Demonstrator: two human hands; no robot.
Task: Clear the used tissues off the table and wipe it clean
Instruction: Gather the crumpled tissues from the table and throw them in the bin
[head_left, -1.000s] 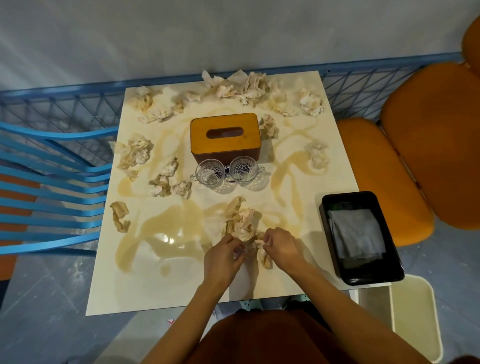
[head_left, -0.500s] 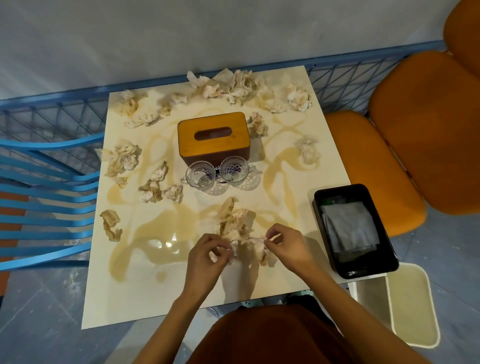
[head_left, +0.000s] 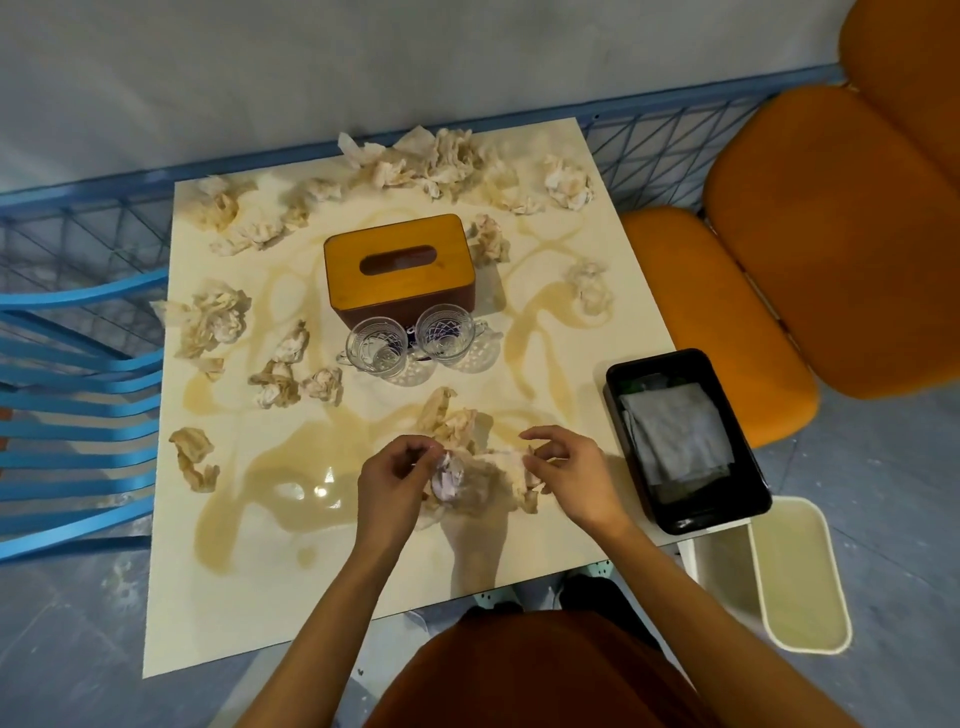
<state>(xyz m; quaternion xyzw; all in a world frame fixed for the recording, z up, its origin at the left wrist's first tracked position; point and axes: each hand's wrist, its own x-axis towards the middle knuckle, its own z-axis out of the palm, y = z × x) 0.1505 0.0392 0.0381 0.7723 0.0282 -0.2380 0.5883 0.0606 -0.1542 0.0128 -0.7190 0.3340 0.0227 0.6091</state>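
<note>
Hands: left hand (head_left: 392, 480) and right hand (head_left: 569, 470) each pinch one end of stained tissue clump (head_left: 493, 467) | clump at near middle of table (head_left: 249, 597) | other tissues (head_left: 213, 317) scattered around tissue box (head_left: 397, 265)

Grey wall (head_left: 260, 78), blue mesh rail (head_left: 675, 150); blue chair (head_left: 78, 415) left, orange seats (head_left: 831, 234) right; floor (head_left: 62, 649) perhaps concrete.

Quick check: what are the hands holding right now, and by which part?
Both hold one wad of used tissues: the left hand pinches its left end, and the right hand pinches its right end.
</note>
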